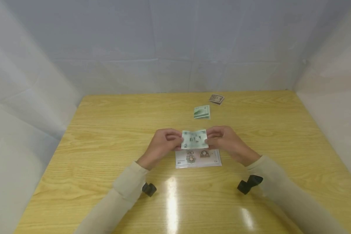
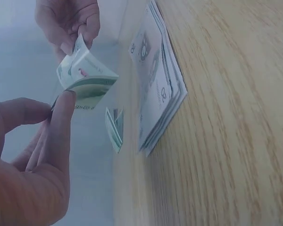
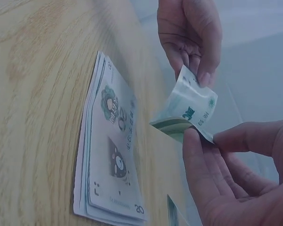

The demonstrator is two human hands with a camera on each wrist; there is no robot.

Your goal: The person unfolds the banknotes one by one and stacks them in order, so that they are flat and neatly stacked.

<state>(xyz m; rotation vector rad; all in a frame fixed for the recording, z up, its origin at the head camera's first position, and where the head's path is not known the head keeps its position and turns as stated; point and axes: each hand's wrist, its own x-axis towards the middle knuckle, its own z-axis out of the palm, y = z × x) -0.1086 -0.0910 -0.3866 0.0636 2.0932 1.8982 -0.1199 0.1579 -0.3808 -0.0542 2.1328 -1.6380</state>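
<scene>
1. Nearest you, your pale sleeves (image 1: 289, 195) reach in from both sides over the wooden table (image 1: 105, 136), a black wrist piece (image 1: 149, 189) showing at your left cuff.
2. A stack of notes (image 1: 199, 163) lies flat between your forearms, a "20" printed on its top note.
3. Your left hand (image 1: 163, 143) pinches one end of a green note (image 1: 194, 140) between thumb and fingers.
4. Your right hand (image 1: 226, 143) pinches the opposite end likewise.
5. That green note is raised off the table, clear of the stack, bent across its middle.
6. Beyond your hands rests a folded green note (image 1: 201, 111).
7. Farther, near the table's back edge, lies a folded brown note (image 1: 216, 98).
8. Behind hangs a whitish sheet (image 1: 175, 42).
</scene>
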